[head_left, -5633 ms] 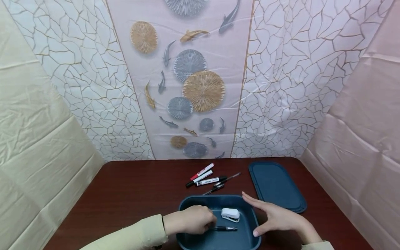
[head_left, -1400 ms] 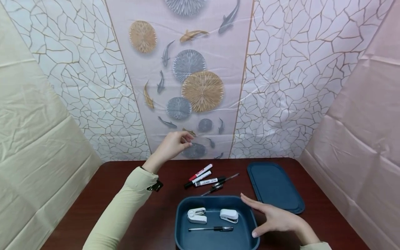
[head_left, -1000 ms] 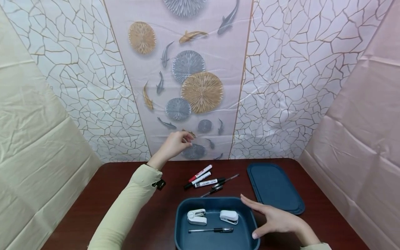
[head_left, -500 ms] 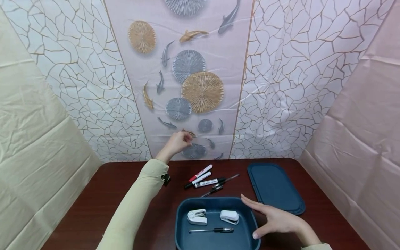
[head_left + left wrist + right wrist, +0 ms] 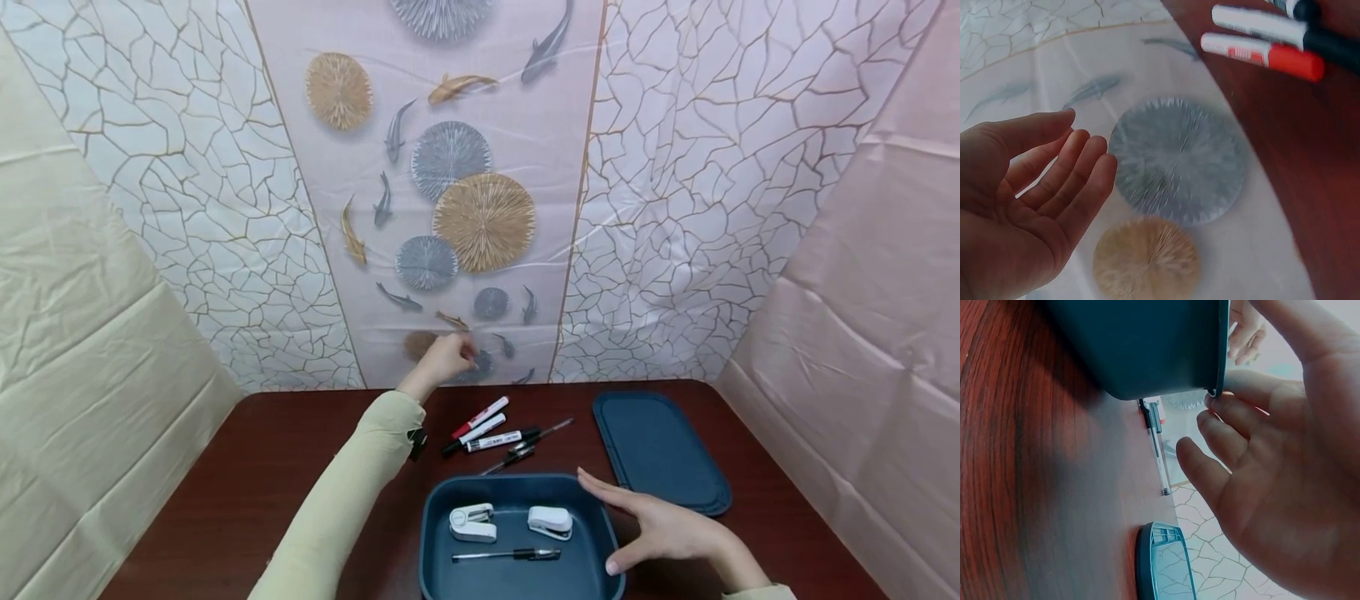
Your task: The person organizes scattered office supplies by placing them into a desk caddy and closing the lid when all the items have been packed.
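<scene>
My left hand [image 5: 447, 357] is held in the air beyond the markers, its fingers loosely bent; the left wrist view shows nothing in its palm [image 5: 1041, 219]. My right hand [image 5: 667, 527] rests against the right side of a dark blue box [image 5: 517, 582], with thumb and fingertips at the rim and fingers spread. Inside the box lie a white stapler [image 5: 472, 525] on the left, another white stapler [image 5: 550, 522] on the right, and a black-capped pen [image 5: 517, 554] in front of them. Nearest my left hand are a red-capped marker [image 5: 480, 417] and a black-capped marker [image 5: 482, 430].
Another black marker [image 5: 501, 439] lies beside two clear-barrelled pens, one pen [image 5: 551, 427] partly behind it and one pen [image 5: 510, 459] just behind the box. A dark blue lid [image 5: 660, 450] lies flat on the brown table [image 5: 247, 467], at right. Patterned cloth hangs behind.
Earlier, my left hand was inside the box at the pen; it then rose above the table's far side. In the last half second it has lowered slightly. The right hand stays at the rim.
</scene>
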Action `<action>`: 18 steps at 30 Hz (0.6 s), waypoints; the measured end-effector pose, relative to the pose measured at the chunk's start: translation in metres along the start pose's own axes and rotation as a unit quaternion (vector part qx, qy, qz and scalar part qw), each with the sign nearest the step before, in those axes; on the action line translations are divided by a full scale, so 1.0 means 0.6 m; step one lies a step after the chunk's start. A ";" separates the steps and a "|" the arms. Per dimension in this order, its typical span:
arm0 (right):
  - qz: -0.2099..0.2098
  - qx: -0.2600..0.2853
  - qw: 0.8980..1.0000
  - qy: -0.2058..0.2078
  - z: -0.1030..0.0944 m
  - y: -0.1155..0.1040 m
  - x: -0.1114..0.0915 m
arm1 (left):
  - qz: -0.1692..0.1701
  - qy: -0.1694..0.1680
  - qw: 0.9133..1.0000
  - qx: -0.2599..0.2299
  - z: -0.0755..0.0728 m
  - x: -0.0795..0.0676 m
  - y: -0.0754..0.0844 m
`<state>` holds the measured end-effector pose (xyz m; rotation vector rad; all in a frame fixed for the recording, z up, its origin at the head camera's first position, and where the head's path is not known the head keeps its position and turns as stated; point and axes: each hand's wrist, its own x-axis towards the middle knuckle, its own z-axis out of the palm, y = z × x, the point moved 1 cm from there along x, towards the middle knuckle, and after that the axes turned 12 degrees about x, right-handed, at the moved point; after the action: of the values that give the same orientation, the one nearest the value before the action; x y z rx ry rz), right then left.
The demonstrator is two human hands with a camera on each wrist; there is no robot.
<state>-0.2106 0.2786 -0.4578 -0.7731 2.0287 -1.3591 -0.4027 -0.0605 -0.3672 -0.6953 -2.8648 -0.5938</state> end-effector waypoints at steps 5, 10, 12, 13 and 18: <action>0.003 -0.009 1.000 0.005 -0.001 -0.001 -0.001 | -0.005 -0.015 1.000 0.016 0.025 -0.002 0.007; 0.005 -0.009 1.000 0.006 0.001 0.001 -0.001 | -0.016 -0.058 0.996 0.060 0.053 -0.018 0.005; 0.009 -0.011 1.000 0.005 0.003 0.001 -0.001 | -0.017 -0.072 0.994 0.074 0.064 -0.026 0.000; 0.012 -0.013 1.000 0.006 0.003 0.001 -0.001 | -0.017 -0.077 0.994 0.078 0.068 -0.029 -0.002; 0.016 -0.021 1.000 0.014 0.001 -0.004 -0.003 | -0.005 -0.092 0.993 0.076 0.081 -0.033 -0.007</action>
<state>-0.2085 0.2787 -0.4557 -0.7406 2.0884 -1.3187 -0.3889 -0.0522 -0.4173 -0.7464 -3.0438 -0.3216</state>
